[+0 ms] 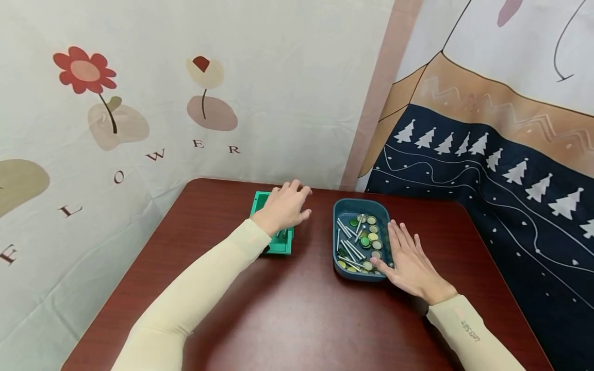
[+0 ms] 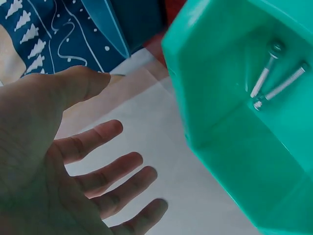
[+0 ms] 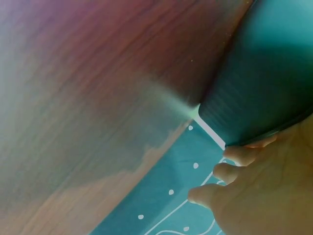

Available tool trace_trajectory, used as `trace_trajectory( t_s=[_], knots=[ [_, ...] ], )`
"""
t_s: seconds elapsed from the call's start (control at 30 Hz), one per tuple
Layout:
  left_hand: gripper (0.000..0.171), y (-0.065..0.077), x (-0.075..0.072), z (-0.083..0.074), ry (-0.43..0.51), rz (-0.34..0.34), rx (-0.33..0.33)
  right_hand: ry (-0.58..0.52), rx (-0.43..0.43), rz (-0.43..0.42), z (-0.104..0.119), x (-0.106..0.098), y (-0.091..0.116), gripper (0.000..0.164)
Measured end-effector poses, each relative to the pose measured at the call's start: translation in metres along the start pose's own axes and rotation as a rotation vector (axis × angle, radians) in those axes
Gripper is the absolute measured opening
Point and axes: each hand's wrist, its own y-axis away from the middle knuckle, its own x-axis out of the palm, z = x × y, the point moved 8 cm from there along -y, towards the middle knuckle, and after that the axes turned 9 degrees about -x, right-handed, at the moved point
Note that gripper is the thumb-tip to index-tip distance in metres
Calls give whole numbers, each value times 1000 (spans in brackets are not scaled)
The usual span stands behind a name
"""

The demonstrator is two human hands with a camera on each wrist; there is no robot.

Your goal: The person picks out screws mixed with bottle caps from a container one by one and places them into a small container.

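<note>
Desk (image 1: pixel 287 330): reddish-brown, wood-grained, rounded at the far corners, with a pale shine toward the front.
Pale cloth (image 1: pixel 297 93): off-white and creased, hanging behind the desk's far edge and along its left.
Red flower (image 1: pixel 85 71): printed, peach centre, dark stem, above a beige patch (image 1: pixel 132 123).
Small flower (image 1: pixel 201 64): right of the red one, a red and cream bloom over a dusty-pink patch (image 1: pixel 218 113).
Lettering (image 1: pixel 118 177): brown capitals, F, L, O, W, E, R, below the flowers.
Pink stripe (image 1: pixel 378 87): runs down the pale cloth's right side.
Navy panel (image 1: pixel 436 221): at right, with white wavy lines and dots.
Trees (image 1: pixel 515 171): white, in a row on the navy panel.
Tan band (image 1: pixel 492 100): above the trees, bearing a faint zigzag.
</note>
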Motion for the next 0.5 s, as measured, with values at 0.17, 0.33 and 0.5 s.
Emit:
trace_trajectory(
  t_s=[0.17,0.33,0.5],
  knots=[
    [64,0,4,-18,-33,-16,39,-1,0,1,0,0,0,116],
    [67,-3,11,-37,-48,1,64,7,-1,0,0,0,-1,115],
    [72,-7,20,-57,-94,43,95,-3,1,0,-1,1,-1,114]
  ],
)
